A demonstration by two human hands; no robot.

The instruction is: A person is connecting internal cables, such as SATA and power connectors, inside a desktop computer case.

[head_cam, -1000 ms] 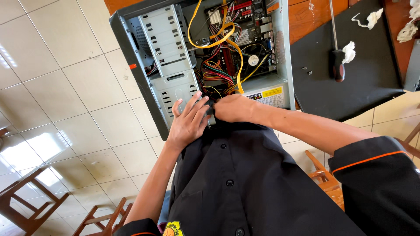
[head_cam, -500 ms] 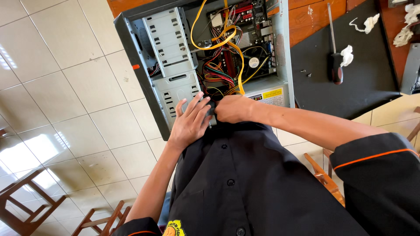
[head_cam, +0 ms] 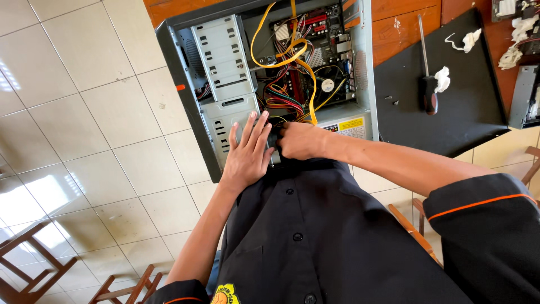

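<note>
View from above: a person in a black button-up shirt leans over an open grey metal computer case (head_cam: 225, 62) lying w/ its side panel off. The left hand (head_cam: 247, 152) lies flat, fingers spread, on the grey drive cage at the case's near edge, gripping nothing. The right hand (head_cam: 301, 139) is curled closed just beside it, touching it; it seems to clutch a small dark part, but that can't be told. Yellow flat cables (head_cam: 281, 50) loop over the motherboard. A dark-handled screwdriver (head_cam: 428, 84) rests on a black side panel (head_cam: 467, 118), well apart.
</note>
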